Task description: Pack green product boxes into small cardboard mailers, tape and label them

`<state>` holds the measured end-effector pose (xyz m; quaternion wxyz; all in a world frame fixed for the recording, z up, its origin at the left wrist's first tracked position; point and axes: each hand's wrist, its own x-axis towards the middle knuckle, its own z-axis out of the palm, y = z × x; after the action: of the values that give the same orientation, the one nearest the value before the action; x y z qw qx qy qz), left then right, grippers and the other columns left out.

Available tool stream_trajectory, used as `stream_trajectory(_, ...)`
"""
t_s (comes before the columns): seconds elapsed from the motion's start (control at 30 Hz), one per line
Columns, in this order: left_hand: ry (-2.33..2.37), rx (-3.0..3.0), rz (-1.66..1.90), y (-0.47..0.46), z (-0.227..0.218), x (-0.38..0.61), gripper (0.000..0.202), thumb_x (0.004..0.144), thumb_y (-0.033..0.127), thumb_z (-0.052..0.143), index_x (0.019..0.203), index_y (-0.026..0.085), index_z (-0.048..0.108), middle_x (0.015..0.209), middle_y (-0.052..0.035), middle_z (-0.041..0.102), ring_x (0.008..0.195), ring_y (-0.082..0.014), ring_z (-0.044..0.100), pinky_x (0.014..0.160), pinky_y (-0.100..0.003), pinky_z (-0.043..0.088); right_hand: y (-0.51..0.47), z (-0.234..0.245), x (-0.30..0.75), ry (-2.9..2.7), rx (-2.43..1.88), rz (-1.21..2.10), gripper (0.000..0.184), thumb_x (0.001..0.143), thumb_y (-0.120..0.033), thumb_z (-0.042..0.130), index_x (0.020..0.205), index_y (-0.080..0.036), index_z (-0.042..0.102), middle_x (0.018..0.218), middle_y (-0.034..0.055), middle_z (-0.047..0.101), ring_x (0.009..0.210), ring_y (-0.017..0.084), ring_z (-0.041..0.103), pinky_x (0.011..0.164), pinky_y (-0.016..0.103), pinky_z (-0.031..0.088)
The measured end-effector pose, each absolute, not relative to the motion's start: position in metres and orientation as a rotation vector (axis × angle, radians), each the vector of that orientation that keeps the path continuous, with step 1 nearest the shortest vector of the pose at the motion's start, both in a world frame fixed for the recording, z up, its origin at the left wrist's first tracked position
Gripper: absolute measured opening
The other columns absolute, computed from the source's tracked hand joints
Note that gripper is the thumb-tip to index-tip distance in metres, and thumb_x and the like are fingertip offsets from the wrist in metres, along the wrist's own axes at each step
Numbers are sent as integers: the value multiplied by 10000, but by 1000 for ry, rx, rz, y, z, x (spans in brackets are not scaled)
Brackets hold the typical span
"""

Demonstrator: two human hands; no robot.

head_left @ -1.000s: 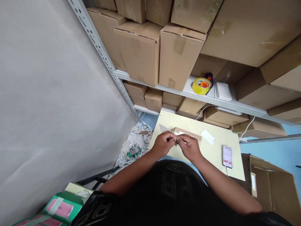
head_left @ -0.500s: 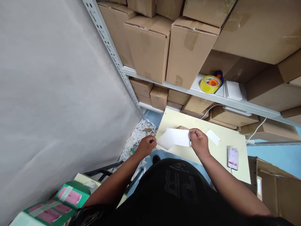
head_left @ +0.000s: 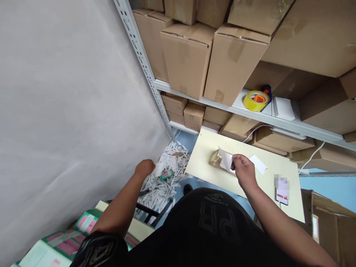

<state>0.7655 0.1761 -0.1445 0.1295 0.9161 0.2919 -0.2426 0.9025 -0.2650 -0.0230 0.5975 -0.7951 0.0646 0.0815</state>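
Note:
My right hand (head_left: 244, 168) is closed in a pinch on a white paper label (head_left: 226, 158), which curls up from the fingers. Under the label, a small cardboard box (head_left: 215, 158) with shiny clear tape lies on the pale table (head_left: 198, 157). My left hand (head_left: 145, 168) is held out to the left, off the table, its fingers closed. A white scrap of paper (head_left: 159, 169) shows right at those fingers, against the heap of paper scraps (head_left: 167, 185) on the floor; whether the hand grips it I cannot make out.
A white slip (head_left: 258, 164) and a phone (head_left: 282, 191) lie on the table. Shelves hold many cardboard boxes (head_left: 186, 59), with a yellow tape roll (head_left: 253, 101) on one. Green and pink packages (head_left: 66, 241) sit at lower left. An open carton (head_left: 330, 222) stands right; a grey wall (head_left: 69, 92) rises left.
My left hand has moved left, away from the table and the white sheet. The label in my right hand now looks smaller and curled, and more of the cardboard box shows.

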Motion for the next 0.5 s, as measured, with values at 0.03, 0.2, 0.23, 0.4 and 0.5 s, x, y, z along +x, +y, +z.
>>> stream_trajectory(0.03, 877, 2675, -717, 182, -147, 767, 247, 806, 232, 581, 970, 135, 738, 1039, -183, 749, 1018, -297, 672, 824, -329, 474, -265, -24, 902, 161, -1816, 198, 251, 827, -451, 641, 771, -213, 695, 572, -12, 610, 576, 170, 563, 576, 283, 447)
stream_trajectory(0.2, 800, 2772, -558, 167, -139, 793, 455, 862, 176, 492, 1283, 92, 642, 1263, -225, 680, 1150, -329, 633, 945, -394, 478, -268, -32, 895, 206, -1723, 218, 274, 821, -476, 673, 806, -204, 700, 555, -19, 606, 545, 158, 545, 554, 278, 447)
stream_trajectory(0.23, 708, 2803, -433, 153, -133, 800, 466, 892, 175, 454, 1318, 97, 627, 1309, -213, 661, 1190, -325, 614, 991, -401, 464, -269, -35, 894, 215, -1714, 215, 274, 826, -474, 673, 805, -202, 698, 550, -19, 608, 540, 154, 541, 551, 275, 444)
stream_trajectory(0.4, 108, 2628, 8, 32, -84, 826, 401, 879, 136, 458, 1196, 174, 702, 1237, -117, 706, 1182, -283, 612, 1071, -391, 443, -271, -43, 889, 312, -1633, 220, 245, 829, -440, 683, 809, -195, 690, 559, -6, 636, 530, 148, 559, 538, 266, 453)
stream_trajectory(0.5, -222, 2478, 103, -45, -60, 833, 274, 889, 222, 565, 1126, 194, 701, 1087, -109, 723, 1039, -277, 652, 946, -391, 498, -270, -44, 887, 363, -1562, 228, 248, 816, -440, 701, 823, -193, 688, 597, 8, 669, 538, 156, 591, 539, 274, 478)
